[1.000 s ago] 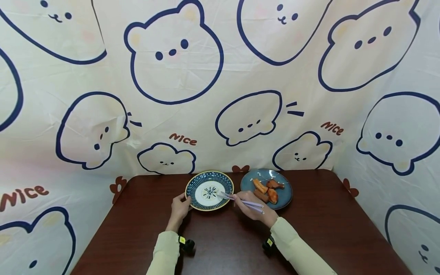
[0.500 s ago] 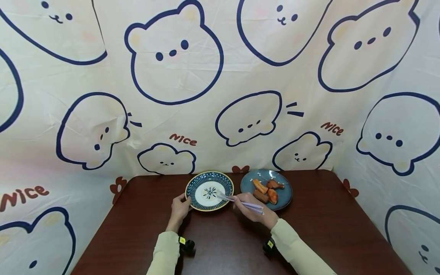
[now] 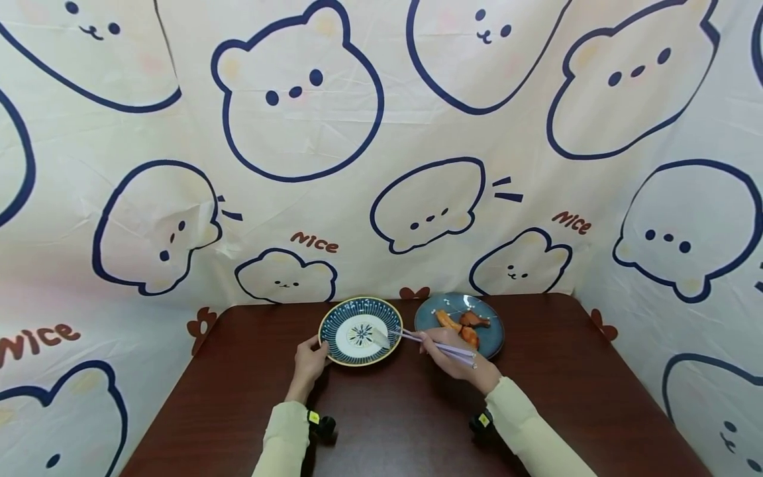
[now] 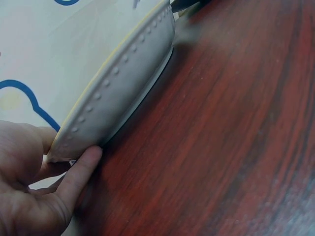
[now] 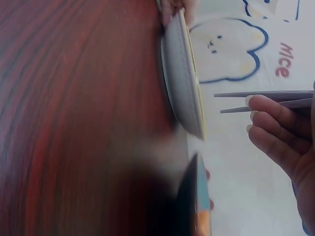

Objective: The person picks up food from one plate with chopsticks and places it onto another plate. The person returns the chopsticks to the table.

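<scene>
In the head view my left hand (image 3: 308,369) grips the left rim of a round plate (image 3: 336,331) with a blue rayed pattern and yellow edge. The left wrist view shows its fingers pinching the rim of this plate (image 4: 115,88) from above and below. My right hand (image 3: 461,371) holds a pair of pale purple chopsticks (image 3: 411,336), their tips over the plate's right side. A small whitish piece (image 3: 379,338) lies on the plate just left of the tips. Seen from the right wrist, the chopsticks (image 5: 256,93) stand slightly apart with nothing between them.
A blue-grey plate (image 3: 496,338) stands just to the right, partly behind my right hand. On it lie several brown and orange food pieces, among them a drumstick-shaped one (image 3: 473,320). A cloth wall (image 3: 417,271) with bear drawings rises directly behind both plates.
My right hand has drawn right and slightly down with the chopsticks, whose tips have come off the whitish piece. One brown food piece is now covered by the hand. The left hand keeps its grip.
</scene>
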Available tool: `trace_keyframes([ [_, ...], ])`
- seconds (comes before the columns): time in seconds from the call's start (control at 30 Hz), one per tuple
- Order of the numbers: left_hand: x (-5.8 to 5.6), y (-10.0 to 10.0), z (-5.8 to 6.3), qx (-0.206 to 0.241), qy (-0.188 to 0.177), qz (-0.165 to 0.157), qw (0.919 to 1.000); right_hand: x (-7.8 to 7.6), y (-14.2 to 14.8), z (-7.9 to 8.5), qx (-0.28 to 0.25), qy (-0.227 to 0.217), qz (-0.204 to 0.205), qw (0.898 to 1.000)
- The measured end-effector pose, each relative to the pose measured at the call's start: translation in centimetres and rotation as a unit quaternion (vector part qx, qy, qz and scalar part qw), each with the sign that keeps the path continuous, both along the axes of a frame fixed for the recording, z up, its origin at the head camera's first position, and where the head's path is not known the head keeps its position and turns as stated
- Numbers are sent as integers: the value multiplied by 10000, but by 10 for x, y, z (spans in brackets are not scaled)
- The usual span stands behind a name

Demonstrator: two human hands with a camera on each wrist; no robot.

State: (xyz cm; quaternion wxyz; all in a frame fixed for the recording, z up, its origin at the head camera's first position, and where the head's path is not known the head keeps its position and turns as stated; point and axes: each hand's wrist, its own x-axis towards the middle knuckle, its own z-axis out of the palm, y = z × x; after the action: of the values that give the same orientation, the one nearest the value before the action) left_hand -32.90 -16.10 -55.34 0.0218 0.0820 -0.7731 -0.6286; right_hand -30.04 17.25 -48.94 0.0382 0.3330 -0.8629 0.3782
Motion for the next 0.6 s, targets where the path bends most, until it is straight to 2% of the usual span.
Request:
trace_keyframes([
  [0.27,0,-1,0,-60,10,39,10000,5,44,-5,-141,229,-226,9994],
  [0.43,1,-2,0,21,9,-83,10000,11,69,-3,-94,138,-602,9980],
  [0.5,1,-2,0,35,14,-72,10000,15,79,0,-60,7,-797,9968],
  [0.6,2,-1,0,16,11,-50,10000,18,95,0,-150,34,-989,9950],
])
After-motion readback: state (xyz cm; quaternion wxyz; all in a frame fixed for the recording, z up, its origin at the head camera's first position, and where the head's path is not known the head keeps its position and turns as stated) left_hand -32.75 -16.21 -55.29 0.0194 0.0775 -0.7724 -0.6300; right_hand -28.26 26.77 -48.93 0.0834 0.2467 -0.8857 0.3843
